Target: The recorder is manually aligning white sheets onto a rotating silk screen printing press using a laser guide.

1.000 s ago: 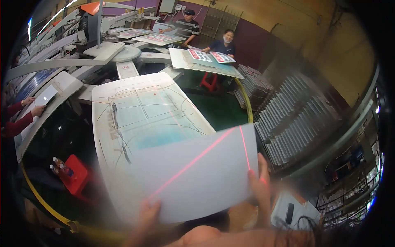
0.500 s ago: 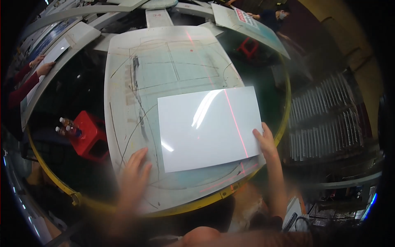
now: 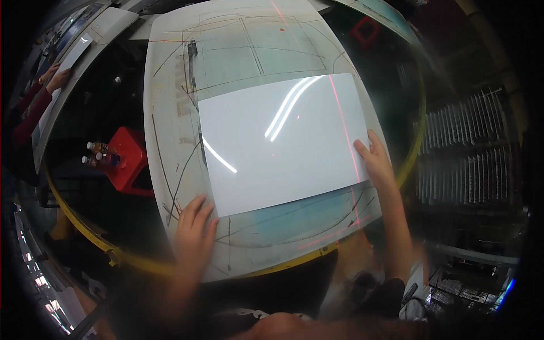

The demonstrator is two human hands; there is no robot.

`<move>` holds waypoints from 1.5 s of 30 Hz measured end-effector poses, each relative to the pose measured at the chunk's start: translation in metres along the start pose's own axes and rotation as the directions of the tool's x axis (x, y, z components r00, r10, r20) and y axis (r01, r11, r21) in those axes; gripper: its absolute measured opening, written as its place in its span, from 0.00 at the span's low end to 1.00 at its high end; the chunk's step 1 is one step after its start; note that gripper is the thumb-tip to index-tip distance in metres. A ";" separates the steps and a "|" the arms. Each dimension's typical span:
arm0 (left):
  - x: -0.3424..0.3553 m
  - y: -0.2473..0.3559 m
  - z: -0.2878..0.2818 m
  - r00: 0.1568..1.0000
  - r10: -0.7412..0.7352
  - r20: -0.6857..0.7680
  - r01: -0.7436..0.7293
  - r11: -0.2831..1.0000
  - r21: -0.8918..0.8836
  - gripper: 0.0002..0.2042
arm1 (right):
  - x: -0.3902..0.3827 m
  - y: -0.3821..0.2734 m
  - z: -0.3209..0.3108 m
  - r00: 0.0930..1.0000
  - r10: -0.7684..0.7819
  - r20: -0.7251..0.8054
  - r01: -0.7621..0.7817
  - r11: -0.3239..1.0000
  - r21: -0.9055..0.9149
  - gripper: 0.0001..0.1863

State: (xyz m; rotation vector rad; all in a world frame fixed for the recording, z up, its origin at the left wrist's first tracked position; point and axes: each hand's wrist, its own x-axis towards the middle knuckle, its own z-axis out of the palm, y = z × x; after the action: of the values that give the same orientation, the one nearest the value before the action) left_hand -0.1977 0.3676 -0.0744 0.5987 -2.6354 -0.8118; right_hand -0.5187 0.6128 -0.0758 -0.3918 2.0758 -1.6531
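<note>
A glossy white sheet (image 3: 283, 158) lies over the middle and lower part of a pale, marked platen (image 3: 170, 113), crossed by a thin red laser line near its right side. My right hand (image 3: 374, 156) grips the sheet's right edge, thumb on top and fingers round the side. My left hand (image 3: 195, 229) rests on the platen just off the sheet's lower left corner, fingers loosely spread and holding nothing.
A red stool (image 3: 126, 161) with several bottles stands at left. A co-worker's hands (image 3: 56, 76) hold a sheet on another platen at upper left. A yellow rail (image 3: 85, 232) curves round the platen. Racks of thin panels (image 3: 456, 158) stand at right.
The sheet has gone from raised in both my hands to lying on the platen and has shifted farther up it. My left hand has let go of it. My view has tipped downward.
</note>
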 end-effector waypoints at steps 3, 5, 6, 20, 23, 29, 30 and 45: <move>-0.001 -0.001 0.002 1.000 -0.007 -0.012 0.006 1.000 -0.031 0.12 | 0.001 -0.003 0.005 1.000 0.021 0.021 -0.021 1.000 0.005 0.18; -0.001 -0.001 0.003 1.000 -0.012 -0.015 0.012 0.999 -0.030 0.11 | 0.003 0.000 0.005 0.999 0.021 0.028 -0.021 1.000 0.006 0.18; -0.001 -0.001 0.004 1.000 -0.016 -0.019 0.016 0.999 -0.034 0.10 | 0.004 0.002 0.004 0.999 0.020 0.032 -0.020 1.000 0.003 0.19; 0.000 0.002 0.004 0.999 -0.025 -0.026 0.024 0.999 -0.040 0.06 | 0.004 0.001 0.010 1.000 0.019 0.014 -0.018 0.998 -0.054 0.22; 0.000 0.003 0.004 0.999 -0.027 -0.028 0.026 0.999 -0.041 0.05 | 0.006 0.003 0.010 1.000 0.013 0.020 -0.012 0.998 -0.065 0.22; 0.001 0.006 0.003 1.000 -0.029 -0.006 0.029 1.000 -0.008 0.05 | 0.010 0.011 0.007 1.000 0.000 -0.002 0.000 0.997 -0.076 0.23; 0.001 0.006 0.003 0.999 -0.037 0.001 0.037 0.999 -0.001 0.05 | 0.011 0.012 0.009 1.000 -0.012 -0.005 0.012 0.997 -0.071 0.23; 0.003 0.010 0.002 0.999 -0.042 0.018 0.041 0.999 0.030 0.04 | 0.012 0.007 0.010 1.000 -0.017 0.016 0.019 0.993 -0.118 0.25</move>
State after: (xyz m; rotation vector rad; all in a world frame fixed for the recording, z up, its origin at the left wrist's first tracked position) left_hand -0.2039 0.3745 -0.0693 0.6585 -2.6642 -0.7950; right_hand -0.5229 0.6002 -0.0863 -0.4611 2.1714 -1.5377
